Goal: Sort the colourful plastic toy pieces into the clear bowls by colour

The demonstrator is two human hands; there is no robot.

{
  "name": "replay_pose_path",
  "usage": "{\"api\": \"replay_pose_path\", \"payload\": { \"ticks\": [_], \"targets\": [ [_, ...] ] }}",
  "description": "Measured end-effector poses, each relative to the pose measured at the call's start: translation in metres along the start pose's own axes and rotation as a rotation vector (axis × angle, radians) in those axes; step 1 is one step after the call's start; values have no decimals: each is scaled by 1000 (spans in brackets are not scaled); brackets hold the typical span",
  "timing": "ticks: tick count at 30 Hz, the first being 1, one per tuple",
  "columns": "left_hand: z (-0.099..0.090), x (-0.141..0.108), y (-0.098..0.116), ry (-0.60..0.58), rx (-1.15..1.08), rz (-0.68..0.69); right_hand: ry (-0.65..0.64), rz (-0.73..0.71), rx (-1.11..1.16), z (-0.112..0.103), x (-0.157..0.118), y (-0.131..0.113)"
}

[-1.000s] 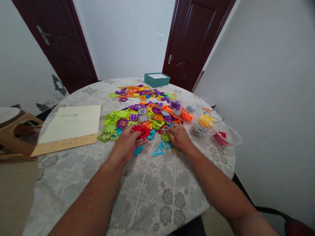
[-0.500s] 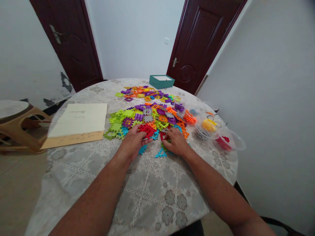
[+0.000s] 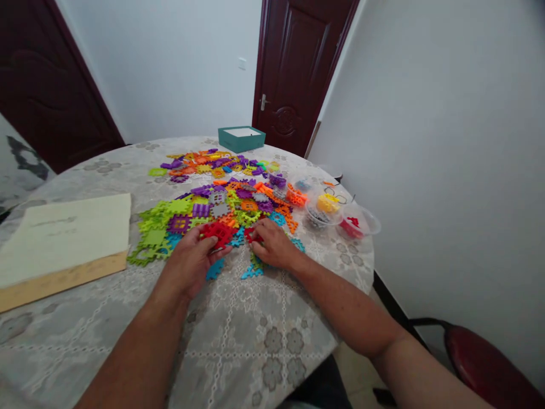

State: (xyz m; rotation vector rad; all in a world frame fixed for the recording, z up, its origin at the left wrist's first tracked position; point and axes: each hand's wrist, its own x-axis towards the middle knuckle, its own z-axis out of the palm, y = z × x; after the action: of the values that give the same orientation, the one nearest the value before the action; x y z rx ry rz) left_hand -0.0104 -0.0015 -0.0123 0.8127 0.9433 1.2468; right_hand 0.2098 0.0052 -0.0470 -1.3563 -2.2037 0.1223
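My left hand (image 3: 192, 255) is closed on a red interlocking plastic piece (image 3: 218, 234) with toothed edges, thumb on top and fingers beneath. Close by, my right hand (image 3: 272, 243) has its fingers bent around another red piece (image 3: 252, 235), partly hidden under them. Both hands are at the near edge of a heap of interlocking pieces (image 3: 219, 211) in green, purple, grey, orange and blue. Blue pieces (image 3: 252, 272) lie on the cloth just below and between the hands.
A second pile of small pieces (image 3: 204, 165) lies farther back, before a teal box (image 3: 240, 139). Clear bowls of sorted pieces, one with red pieces (image 3: 352, 226), stand at the right. A cream paper-covered board (image 3: 68, 238) is at the left. A patterned tablecloth (image 3: 238, 335) covers the round table.
The camera view has turned to the right, so everything appears shifted left. Both hands keep hold of the red pieces with almost the same grip.
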Motion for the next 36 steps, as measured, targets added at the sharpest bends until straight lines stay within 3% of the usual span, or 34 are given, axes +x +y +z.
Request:
{"api": "replay_pose_path", "payload": {
  "ticks": [3, 7, 11, 13, 21, 28, 36],
  "targets": [
    [1, 0, 1, 15, 5, -7, 139, 39, 104, -6, 2, 1],
    [2, -3, 2, 23, 16, -25, 288, 253, 428, -12, 2, 3],
    [4, -8, 1, -41, 23, -56, 210, 443, 1018, -7, 0, 1],
    [4, -10, -1, -79, 34, -71, 149, 451, 1131, -3, 0, -2],
    [6, -17, -6, -193, 231, -61, -25, 445, 1017, 3, -5, -22],
    [4, -17, -7, -213, 369, 48, 71, 326, 723, 10, -8, -20],
    [2, -18, -7, -216, 489, 127, -122, 255, 861, -7, -3, -24]
  ]
}}
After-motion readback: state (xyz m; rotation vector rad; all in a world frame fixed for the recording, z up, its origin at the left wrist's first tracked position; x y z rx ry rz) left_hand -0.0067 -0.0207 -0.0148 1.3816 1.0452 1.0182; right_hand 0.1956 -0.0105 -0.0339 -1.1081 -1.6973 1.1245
